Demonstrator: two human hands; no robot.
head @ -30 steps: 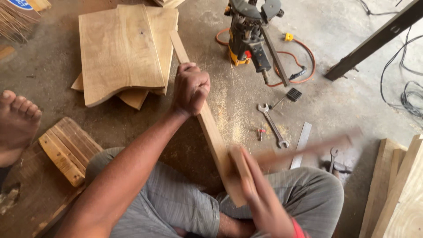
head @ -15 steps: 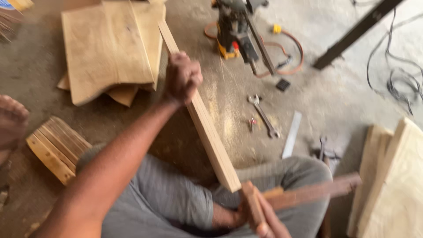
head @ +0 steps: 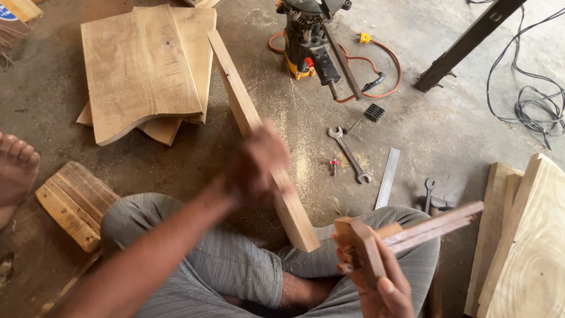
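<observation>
While the person sits cross-legged on the dusty grey floor (head: 447, 135), two hands are at work. The left hand (head: 256, 165), blurred in the middle of the frame, is wrapped around one long pale wooden plank (head: 259, 135). That plank runs slantwise, with its far end pointing to the upper middle of the frame and its near end over the lap at the lower middle. The right hand (head: 376, 282), at the lower right, grips one wooden marking tool with a square block and a long reddish stem (head: 412, 232); the stem points to the right and a little up. At the upper left lies one pile of flat wooden boards (head: 141, 65). Near the top middle stands one dark power tool with an orange cord (head: 309, 41). Right of the plank lie two spanners, a long one (head: 349, 154) and a small one (head: 429, 191), with one steel ruler (head: 388, 176) between them.
</observation>
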